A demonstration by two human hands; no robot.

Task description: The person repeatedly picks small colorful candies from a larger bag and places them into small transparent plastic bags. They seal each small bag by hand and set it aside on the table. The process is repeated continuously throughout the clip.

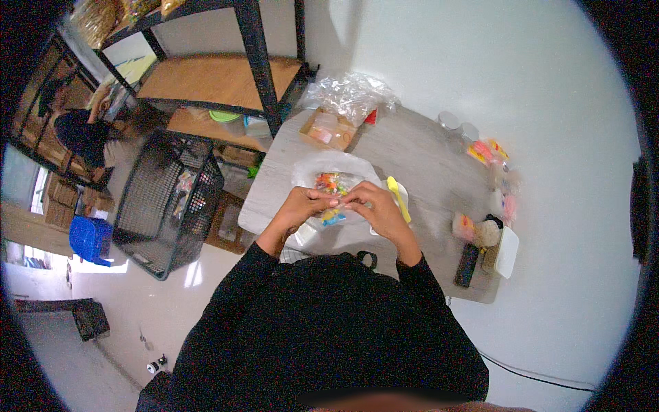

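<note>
Both of my hands meet over a crumpled translucent white sheet or bag (302, 172) on the grey table (419, 178). My left hand (304, 211) and my right hand (371, 210) have their fingers pinched on a small clear packet with colourful pieces (331, 180), which shows orange, green, yellow and blue bits. Just right of my right hand, a yellow spatula-like tool (394, 187) lies on a white item (401, 196). A pale rectangular item (305, 235) lies below my left wrist.
A cardboard box (316, 137) and crumpled plastic (350, 89) are at the back; packets (484, 152), containers (449, 120) and a white tray (506, 254) at the right. Left are a black basket (137, 213), shelves (199, 82), a blue bin (89, 237) and another person (82, 137).
</note>
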